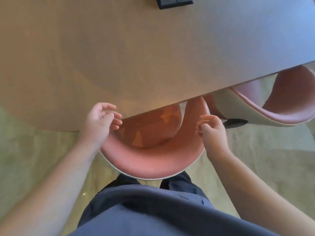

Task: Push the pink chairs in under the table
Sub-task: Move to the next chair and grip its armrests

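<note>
near chair: pink, curved back, right in front of the person. Seat is partly tucked under the table edge and the back still sticks out toward the legs.
far chair: second pink one, off to the right, also partly under the table, with a dark base piece showing on the floor beside it.
table: big brown top filling the upper half of the view, its edge running diagonally across the chairs.
left hand: over the left end of the near chair's back, fingers loosely curled and a bit spread, not wrapped round anything. Can't really tell if the palm touches the rim.
right hand: by the right end of the same chair back, fingers curled in loosely, thumb and fingertips close together, nothing pinched as far as I can see. Contact with the chair is hard to call here too.
black thing: dark flat object on the table at the top edge, cut off by the frame.
floor: pale, greenish-beige.
person: dark blue top and dark trousers at the bottom.
</note>
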`<state>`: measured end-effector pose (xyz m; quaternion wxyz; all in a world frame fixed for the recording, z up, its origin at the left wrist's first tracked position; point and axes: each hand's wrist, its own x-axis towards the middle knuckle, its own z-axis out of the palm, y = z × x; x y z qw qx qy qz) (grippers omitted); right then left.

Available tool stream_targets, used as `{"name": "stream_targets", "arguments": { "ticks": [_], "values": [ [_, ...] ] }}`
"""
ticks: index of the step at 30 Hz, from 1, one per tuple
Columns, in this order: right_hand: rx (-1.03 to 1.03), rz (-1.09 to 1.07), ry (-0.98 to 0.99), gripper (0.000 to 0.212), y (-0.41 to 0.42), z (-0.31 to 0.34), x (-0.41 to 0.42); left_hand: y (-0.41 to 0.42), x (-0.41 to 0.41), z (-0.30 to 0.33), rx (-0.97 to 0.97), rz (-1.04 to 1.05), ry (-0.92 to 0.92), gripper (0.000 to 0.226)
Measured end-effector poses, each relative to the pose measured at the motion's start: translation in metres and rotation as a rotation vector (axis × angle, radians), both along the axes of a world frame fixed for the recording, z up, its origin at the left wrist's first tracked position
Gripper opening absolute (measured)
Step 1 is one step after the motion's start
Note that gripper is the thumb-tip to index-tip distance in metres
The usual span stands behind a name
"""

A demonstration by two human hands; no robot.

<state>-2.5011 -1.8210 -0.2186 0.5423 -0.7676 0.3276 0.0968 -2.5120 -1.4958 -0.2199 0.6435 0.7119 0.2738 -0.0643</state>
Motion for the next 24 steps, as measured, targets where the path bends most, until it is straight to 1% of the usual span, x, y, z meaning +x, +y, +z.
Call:
{"name": "stream_targets", "arguments": {
  "ticks": [3,5,7,8,10,12,14,16,18,20,22,24],
  "values": [
    [-0.079,0.204,0.085,0.035,-0.023,-0.028,0.03,-0.013,-0.013,-0.027,0.077,0.123,0.118,0.032],
    [-0.192,0.319,0.117,0.036,-0.038,-0.046,0.047,-0.022,-0.023,-0.042,0.192,0.157,0.229,0.034],
    [-0.285,0.375,0.135,0.045,-0.051,-0.066,0.06,-0.028,-0.036,-0.055,0.338,0.163,0.332,0.034],
    [-0.321,0.386,0.16,0.052,-0.055,-0.076,0.064,-0.031,-0.041,-0.062,0.394,0.164,0.366,0.037],
    [-0.374,0.41,0.241,0.066,-0.061,-0.094,0.069,-0.034,-0.05,-0.073,0.482,0.144,0.432,0.05],
    [-0.374,0.424,0.311,0.073,-0.065,-0.108,0.07,-0.037,-0.056,-0.083,0.518,0.126,0.533,0.065],
    [-0.356,0.411,0.331,0.078,-0.069,-0.119,0.071,-0.039,-0.062,-0.094,0.487,0.152,0.63,0.08],
    [-0.345,0.365,0.361,0.082,-0.071,-0.128,0.076,-0.038,-0.064,-0.106,0.403,0.25,0.697,0.089],
    [-0.297,0.273,0.411,0.079,-0.072,-0.132,0.086,-0.035,-0.065,-0.117,0.314,0.351,0.727,0.095],
    [-0.229,0.214,0.461,0.076,-0.077,-0.137,0.098,-0.028,-0.065,-0.127,0.226,0.445,0.721,0.099],
    [-0.173,0.209,0.499,0.073,-0.082,-0.14,0.105,-0.019,-0.063,-0.136,0.145,0.511,0.719,0.1],
    [-0.128,0.206,0.509,0.07,-0.086,-0.146,0.109,-0.012,-0.063,-0.145,0.088,0.543,0.74,0.097]
  ]
}}
